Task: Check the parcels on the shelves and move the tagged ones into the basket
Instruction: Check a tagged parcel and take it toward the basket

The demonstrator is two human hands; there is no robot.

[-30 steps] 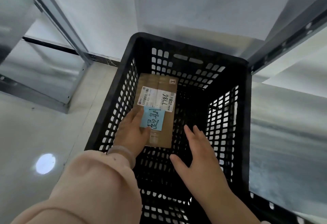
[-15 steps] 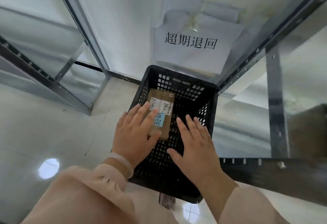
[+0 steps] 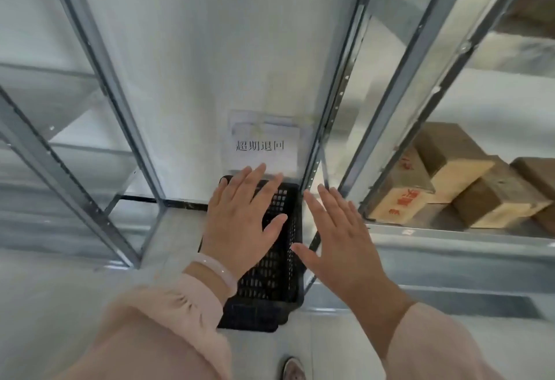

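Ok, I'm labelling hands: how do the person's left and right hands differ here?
The left hand wears a pale bangle on its wrist; the right hand has a bare wrist. The left hand overlaps the black perforated plastic basket in view; the right hand shows beside it, in front of the grey metal shelf frame. Both are open, fingers spread, holding nothing, with pale pink sleeves.

Basket (image 3: 270,304) — black perforated plastic, rectangular, upright on the floor (image 3: 177,238) at the foot of the white wall (image 3: 210,49). Its contents cannot be seen. Parcels (image 3: 495,199) — several brown cardboard boxes on the lower right shelf (image 3: 450,240), packed touching one another, some tilted. The nearest box (image 3: 399,196) carries red printing, too blurred to read.
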